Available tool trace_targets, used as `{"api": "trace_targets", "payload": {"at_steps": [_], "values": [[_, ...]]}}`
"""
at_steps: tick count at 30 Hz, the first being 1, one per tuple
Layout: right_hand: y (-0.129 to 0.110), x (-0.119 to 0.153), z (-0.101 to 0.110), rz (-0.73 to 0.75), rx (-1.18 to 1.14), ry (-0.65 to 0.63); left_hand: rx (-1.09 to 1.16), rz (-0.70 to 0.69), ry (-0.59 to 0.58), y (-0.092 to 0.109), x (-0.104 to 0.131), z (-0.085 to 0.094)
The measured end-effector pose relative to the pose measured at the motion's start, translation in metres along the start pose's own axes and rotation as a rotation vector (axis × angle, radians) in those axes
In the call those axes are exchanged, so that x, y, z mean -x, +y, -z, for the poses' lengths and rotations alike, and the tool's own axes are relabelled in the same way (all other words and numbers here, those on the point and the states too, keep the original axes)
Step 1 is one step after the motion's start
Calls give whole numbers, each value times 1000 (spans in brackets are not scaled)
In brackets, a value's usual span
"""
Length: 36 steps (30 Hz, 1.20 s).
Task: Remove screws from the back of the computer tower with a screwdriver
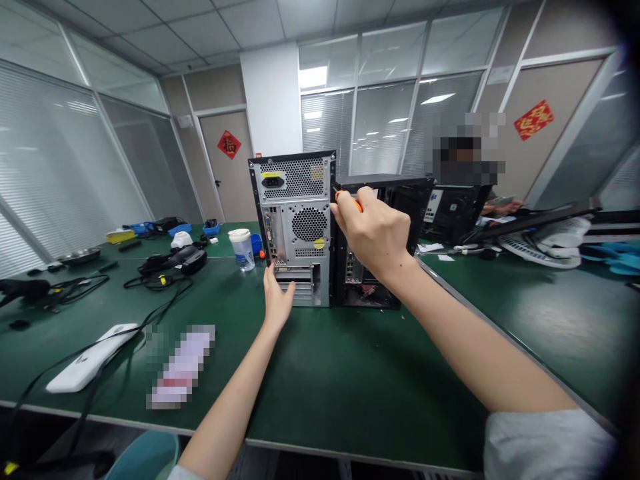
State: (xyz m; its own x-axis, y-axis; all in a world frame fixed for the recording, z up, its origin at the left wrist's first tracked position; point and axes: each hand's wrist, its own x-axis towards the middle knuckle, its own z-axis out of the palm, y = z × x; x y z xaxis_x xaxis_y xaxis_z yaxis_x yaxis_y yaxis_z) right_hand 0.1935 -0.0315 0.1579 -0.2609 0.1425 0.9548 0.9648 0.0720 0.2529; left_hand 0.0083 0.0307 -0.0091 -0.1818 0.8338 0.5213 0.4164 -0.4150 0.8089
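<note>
Head camera view, looking forward and down across a green surface (350, 373). A desktop computer case (295, 230) stands upright at the middle, its rear panel facing the viewer.

The left hand (277, 300) rests open and flat against the bottom of that rear panel, holding nothing, seemingly steadying the case. The right hand (373, 230) is closed around an orange-handled screwdriver (350, 199), its tip at the right rear edge of the case, near the top.

The side beyond that edge appears open, with dark internals visible; whether a panel is off cannot be told. Judging by this, the screw work at the rear edge is under way, not finished.

A plastic cup (243, 249) and tangled black cables (155, 280) lie to the left.
</note>
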Motion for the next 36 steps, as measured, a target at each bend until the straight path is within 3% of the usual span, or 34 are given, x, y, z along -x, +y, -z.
{"api": "trace_targets", "payload": {"at_steps": [4,10,18,36], "values": [[-3,1,3,-56,-81,-62,11,9,4,0,0,0],[-5,7,3,21,53,11,11,2,6,-1,0,0],[-4,11,3,23,65,16,6,2,31,-6,-3,1],[-9,7,9,-62,119,-154,28,72,57,-7,-7,3]]}}
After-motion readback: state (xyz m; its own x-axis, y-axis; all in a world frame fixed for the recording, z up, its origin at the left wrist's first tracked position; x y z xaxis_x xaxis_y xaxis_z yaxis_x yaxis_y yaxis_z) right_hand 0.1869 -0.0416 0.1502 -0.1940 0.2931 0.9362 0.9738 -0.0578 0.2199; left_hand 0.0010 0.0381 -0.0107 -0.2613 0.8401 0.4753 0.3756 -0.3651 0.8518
